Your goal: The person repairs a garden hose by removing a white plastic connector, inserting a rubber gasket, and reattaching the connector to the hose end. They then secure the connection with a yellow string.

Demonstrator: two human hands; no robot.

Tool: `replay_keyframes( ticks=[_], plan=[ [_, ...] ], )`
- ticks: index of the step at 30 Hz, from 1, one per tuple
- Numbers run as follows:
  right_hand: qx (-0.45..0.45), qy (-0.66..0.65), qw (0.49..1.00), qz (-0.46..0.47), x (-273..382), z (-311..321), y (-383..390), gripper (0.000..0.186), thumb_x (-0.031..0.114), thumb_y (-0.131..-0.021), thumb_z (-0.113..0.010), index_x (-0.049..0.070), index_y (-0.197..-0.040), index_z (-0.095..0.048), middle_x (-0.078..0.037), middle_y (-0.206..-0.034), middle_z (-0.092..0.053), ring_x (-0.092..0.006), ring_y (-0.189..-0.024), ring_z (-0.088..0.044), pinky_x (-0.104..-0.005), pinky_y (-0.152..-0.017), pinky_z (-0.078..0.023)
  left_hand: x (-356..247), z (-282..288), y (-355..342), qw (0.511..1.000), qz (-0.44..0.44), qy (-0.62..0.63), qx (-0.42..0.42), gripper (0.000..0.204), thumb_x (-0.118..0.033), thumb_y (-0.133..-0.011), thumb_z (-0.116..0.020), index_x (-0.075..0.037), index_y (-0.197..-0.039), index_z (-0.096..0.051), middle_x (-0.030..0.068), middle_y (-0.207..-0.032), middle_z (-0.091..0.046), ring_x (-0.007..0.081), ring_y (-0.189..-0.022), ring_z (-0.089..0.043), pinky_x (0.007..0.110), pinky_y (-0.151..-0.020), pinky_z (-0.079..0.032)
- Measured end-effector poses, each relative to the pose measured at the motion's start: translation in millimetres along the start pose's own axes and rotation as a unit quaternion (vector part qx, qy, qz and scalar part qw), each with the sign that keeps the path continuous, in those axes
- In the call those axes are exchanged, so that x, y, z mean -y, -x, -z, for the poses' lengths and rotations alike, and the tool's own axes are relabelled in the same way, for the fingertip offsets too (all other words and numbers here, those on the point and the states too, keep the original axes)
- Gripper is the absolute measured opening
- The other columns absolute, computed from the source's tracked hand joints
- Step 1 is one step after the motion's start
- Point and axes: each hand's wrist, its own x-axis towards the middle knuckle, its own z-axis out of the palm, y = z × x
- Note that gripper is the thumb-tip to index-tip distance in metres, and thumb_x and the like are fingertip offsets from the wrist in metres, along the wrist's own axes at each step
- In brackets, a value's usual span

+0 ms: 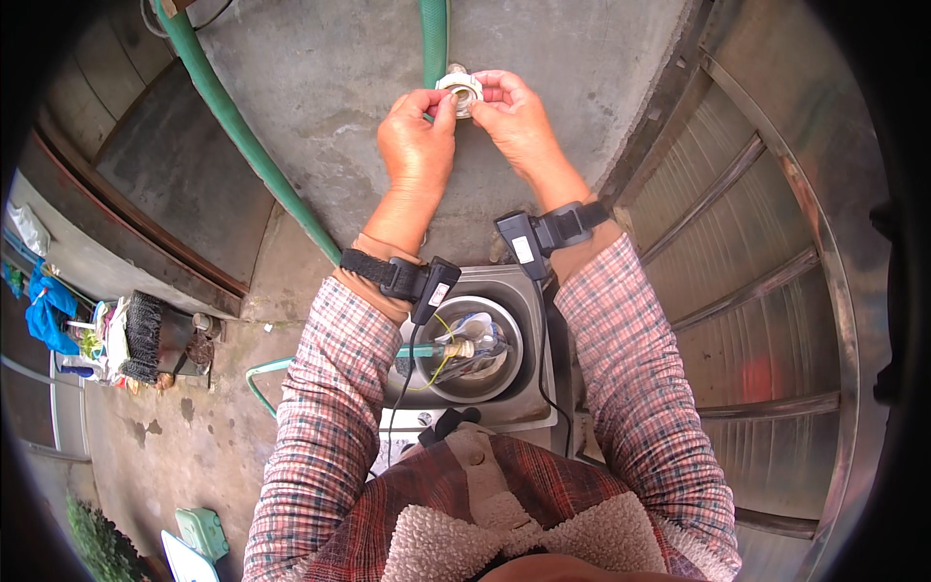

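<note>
The bare left hand [417, 141] and bare right hand [521, 124] are pinching a white ring-shaped fitting [462, 81] at twelve o'clock; a round grey metal basin [517, 354] is sitting at six o'clock.

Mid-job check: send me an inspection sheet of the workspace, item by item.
Surface: grey concrete, blotched with darker stains.
Job's things: white ring fitting, beside a green hose; whether they are joined is unclear.
Clutter: filled metal bowl in a sink; blue bag and green box off to the left.
Hands: left hand and right hand both grip the fitting by its edges.
Cables: black cables run from both wrist devices.
Surroundings: framed panels right, green foliage lower left.
</note>
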Motion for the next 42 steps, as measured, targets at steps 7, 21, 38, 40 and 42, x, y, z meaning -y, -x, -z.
replay_keyframes(
  ticks=[7, 21, 38, 40, 42],
  plan=[
    [-0.039, 0.019, 0.998, 0.036, -7.6, -4.4, -2.7, 0.03, 0.001, -0.081, -0.065, 0.0, -0.109, -0.056, -0.009, -0.094, -0.064, -0.0141, -0.083, -0.064, -0.0261, -0.072, -0.053, -3.2, -2.0, 2.5, 0.998, -0.04, -0.038, -0.017, 0.012, -0.016, -0.079, -0.072, -0.005, -0.083, -0.069, 0.0099, -0.078, -0.065, 0.0269, -0.07, -0.064, 0.037, -0.064, -0.05],
    [-0.06, 0.057, 0.996, 0.04, -13.3, -4.7, -5.9, 0.028, 0.003, -0.079, -0.066, 0.001, -0.106, -0.058, -0.008, -0.092, -0.065, -0.0139, -0.08, -0.063, -0.0281, -0.071, -0.053, 9.3, -5.9, -1.3, 0.999, 0.006, -0.012, -0.032, 0.018, -0.014, -0.077, -0.074, -0.006, -0.085, -0.06, 0.0068, -0.082, -0.063, 0.0223, -0.071, -0.061, 0.035, -0.064, -0.049],
    [-0.053, 0.016, 0.998, 0.002, -4.9, -3.5, -2.5, 0.03, 0.006, -0.078, -0.068, -0.001, -0.106, -0.058, -0.009, -0.096, -0.063, -0.0153, -0.086, -0.061, -0.0279, -0.075, -0.052, 8.9, -5.8, -3.4, 1.0, 0.022, 0.002, -0.013, 0.027, -0.018, -0.076, -0.077, -0.007, -0.095, -0.061, 0.0029, -0.08, -0.061, 0.0142, -0.062, -0.055, 0.03, -0.059, -0.047],
    [-0.057, 0.047, 0.997, -0.008, -4.3, -3.8, -4.2, 0.03, 0.006, -0.078, -0.068, -0.001, -0.106, -0.058, -0.009, -0.095, -0.063, -0.0152, -0.085, -0.061, -0.0282, -0.075, -0.052, 9.0, -6.1, -3.6, 1.0, 0.022, 0.004, -0.02, 0.027, -0.019, -0.076, -0.078, -0.007, -0.095, -0.061, 0.0024, -0.08, -0.061, 0.0135, -0.061, -0.054, 0.03, -0.058, -0.047],
    [-0.061, 0.067, 0.996, -0.012, -4.9, -4.1, -6.1, 0.03, 0.006, -0.078, -0.068, -0.001, -0.105, -0.058, -0.008, -0.094, -0.063, -0.015, -0.085, -0.061, -0.0285, -0.074, -0.052, 9.1, -6.3, -3.7, 1.0, 0.025, 0.005, -0.014, 0.029, -0.019, -0.075, -0.078, -0.007, -0.095, -0.062, 0.002, -0.08, -0.062, 0.0128, -0.06, -0.053, 0.03, -0.058, -0.046]
  ],
)
